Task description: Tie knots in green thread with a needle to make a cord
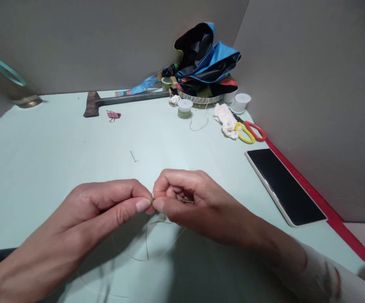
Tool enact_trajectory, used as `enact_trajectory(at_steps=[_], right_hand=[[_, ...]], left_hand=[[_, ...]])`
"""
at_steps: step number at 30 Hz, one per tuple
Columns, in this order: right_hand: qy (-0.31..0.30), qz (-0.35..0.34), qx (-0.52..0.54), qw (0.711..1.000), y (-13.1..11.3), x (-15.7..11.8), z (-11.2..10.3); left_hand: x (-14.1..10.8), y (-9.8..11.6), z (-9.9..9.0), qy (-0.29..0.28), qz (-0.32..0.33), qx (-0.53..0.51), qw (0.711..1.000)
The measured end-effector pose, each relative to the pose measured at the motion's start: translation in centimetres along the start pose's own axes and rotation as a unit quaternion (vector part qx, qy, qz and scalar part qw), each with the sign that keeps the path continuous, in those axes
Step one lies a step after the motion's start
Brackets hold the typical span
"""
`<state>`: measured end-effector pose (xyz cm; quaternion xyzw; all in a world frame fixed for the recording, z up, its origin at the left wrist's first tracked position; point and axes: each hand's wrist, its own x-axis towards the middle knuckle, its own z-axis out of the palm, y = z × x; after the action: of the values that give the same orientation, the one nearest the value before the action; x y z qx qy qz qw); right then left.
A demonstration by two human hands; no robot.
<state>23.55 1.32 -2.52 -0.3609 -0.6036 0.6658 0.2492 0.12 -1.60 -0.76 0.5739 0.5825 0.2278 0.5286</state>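
Observation:
My left hand (97, 214) and my right hand (198, 202) meet tip to tip above the table, each pinching thin green thread (147, 242) between thumb and forefinger. Loose ends and a pale loop of the thread hang below the fingertips. A short green piece also shows inside the curled fingers of my right hand. The exact point where the strands meet is hidden by the fingertips. Just beyond the hands, a small thin pin-like piece (133, 156) lies on the table.
Along the back lie an axe (131, 99), a pink binder clip (113, 115), a green thread spool (185, 109) and a blue-and-black bag (210, 59). Crumpled white tissue (225, 121) touches scissors (254, 131). A phone (285, 185) rests at right; a bottle-like object (27, 101) stands back left.

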Motion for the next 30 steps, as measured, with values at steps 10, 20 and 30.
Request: enact_trajectory(at_steps=[10,20,30], right_hand=[[-0.012,0.008,0.077,0.997,0.7,0.2,-0.7],[0.01,0.031,0.149,0.988,-0.8,-0.9,-0.8],[-0.018,0.04,0.118,0.992,-0.1,-0.3,-0.5]], left_hand=[[1.3,-1.4,-1.1,-0.089,0.001,-0.074,0.993],[0.7,0.1,-0.9,-0.051,-0.028,-0.079,0.995],[0.5,-0.2,-0.8,-0.026,-0.018,-0.059,0.998]])
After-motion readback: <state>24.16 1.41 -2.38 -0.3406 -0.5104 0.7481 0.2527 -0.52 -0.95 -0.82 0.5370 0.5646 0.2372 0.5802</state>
